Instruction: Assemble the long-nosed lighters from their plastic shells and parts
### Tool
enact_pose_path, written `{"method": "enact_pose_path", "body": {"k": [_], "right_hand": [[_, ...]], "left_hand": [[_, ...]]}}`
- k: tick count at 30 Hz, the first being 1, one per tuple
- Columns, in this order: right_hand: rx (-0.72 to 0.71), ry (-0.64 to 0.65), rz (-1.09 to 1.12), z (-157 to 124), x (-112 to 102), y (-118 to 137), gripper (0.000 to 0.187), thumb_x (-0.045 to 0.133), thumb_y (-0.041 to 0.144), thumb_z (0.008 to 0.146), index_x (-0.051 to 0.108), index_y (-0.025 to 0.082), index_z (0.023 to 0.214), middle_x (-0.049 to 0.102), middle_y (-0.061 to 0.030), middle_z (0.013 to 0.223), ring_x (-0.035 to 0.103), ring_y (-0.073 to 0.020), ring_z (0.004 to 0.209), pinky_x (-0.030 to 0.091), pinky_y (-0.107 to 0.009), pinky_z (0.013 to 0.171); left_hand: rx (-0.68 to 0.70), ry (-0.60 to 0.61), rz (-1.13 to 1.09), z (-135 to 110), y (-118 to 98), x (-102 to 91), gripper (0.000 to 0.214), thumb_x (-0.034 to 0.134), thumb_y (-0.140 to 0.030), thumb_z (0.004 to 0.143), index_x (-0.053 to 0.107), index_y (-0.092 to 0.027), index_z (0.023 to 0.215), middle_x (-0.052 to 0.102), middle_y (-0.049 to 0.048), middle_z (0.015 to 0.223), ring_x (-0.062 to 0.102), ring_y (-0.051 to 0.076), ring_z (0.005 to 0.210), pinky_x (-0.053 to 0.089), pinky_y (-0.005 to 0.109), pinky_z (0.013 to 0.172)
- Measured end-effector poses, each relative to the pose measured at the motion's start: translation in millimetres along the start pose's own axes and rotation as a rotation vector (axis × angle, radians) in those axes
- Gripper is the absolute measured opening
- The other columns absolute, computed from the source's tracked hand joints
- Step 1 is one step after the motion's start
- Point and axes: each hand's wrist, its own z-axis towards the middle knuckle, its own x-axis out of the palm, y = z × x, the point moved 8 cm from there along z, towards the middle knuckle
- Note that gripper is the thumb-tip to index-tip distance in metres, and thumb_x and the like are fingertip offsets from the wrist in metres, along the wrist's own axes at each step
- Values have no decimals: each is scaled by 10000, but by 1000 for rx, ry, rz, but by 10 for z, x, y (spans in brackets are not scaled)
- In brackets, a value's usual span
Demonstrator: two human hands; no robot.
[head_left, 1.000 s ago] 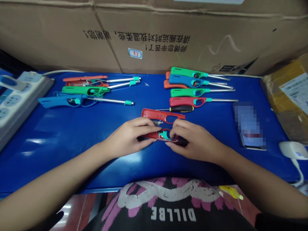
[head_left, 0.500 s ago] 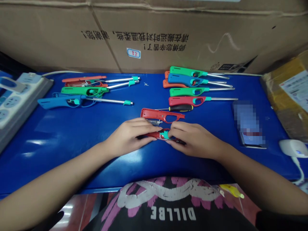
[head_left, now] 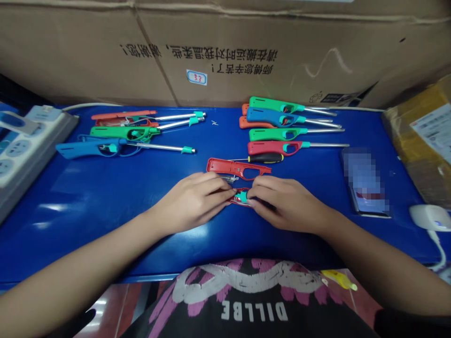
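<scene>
Both hands meet at the middle of the blue table (head_left: 109,197), near its front edge, over an opened red casing (head_left: 233,202) of a long-necked lighter. The left hand (head_left: 195,202) is nearly closed, its thumb and fingers pinched together on the casing's left part and hiding most of it. The right hand (head_left: 285,203) is curled in, its bent fingers and thumb closed around the right part, fingertips beside a teal trigger (head_left: 242,196) that shows in the gap between the hands. Thin pale wire runs next to the trigger; the finer parts are too small to make out.

Just beyond the fingers lies a loose red shell (head_left: 225,166), with a small clear tank (head_left: 230,179) between it and the casing, partly hidden by the left hand. Behind the shell rests a screwdriver (head_left: 266,158) with a black and yellow handle.

Farther back on the left lie opened lighters, a blue one (head_left: 81,149), a green one (head_left: 118,132) and an orange one (head_left: 123,114). On the right, closed lighters (head_left: 275,134) are grouped, near a phone (head_left: 369,206).
</scene>
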Motion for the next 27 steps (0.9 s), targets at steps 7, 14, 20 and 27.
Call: {"method": "enact_pose_path", "body": {"k": [7, 14, 20, 27], "right_hand": [[24, -48, -43, -18, -81, -75, 247, 453, 346, 1040, 647, 205, 979, 676, -55, 996, 619, -189, 920, 413, -317, 727], [-26, -51, -77, -39, -105, -64, 190, 511, 326, 1012, 640, 210, 932, 676, -60, 986, 615, -186, 897, 423, -312, 705], [-3, -44, -82, -51, -151, -104, 159, 503, 269, 1021, 654, 221, 1005, 690, -37, 1011, 644, -162, 879, 413, -284, 651], [56, 11, -14, -57, -149, -169, 167, 507, 294, 1025, 645, 217, 1080, 691, -39, 1045, 656, -162, 896, 444, -284, 684]], "left_hand": [[-72, -16, 134, 16, -34, 7, 192, 578, -243, 1007, 715, -170, 1119, 742, 80, 1060, 669, 216, 925, 500, 329, 729], [-91, -58, 185, 22, -55, 8, 196, 581, -248, 1003, 724, -175, 1115, 752, 74, 1038, 652, 214, 910, 462, 330, 699], [-119, -55, 143, -20, 35, -20, 177, 626, -259, 970, 738, -155, 1059, 747, 80, 1008, 652, 218, 878, 489, 343, 722], [-122, -60, 131, -42, 48, -60, 187, 632, -257, 965, 729, -145, 1078, 752, 89, 1054, 663, 229, 897, 504, 355, 731]]}}
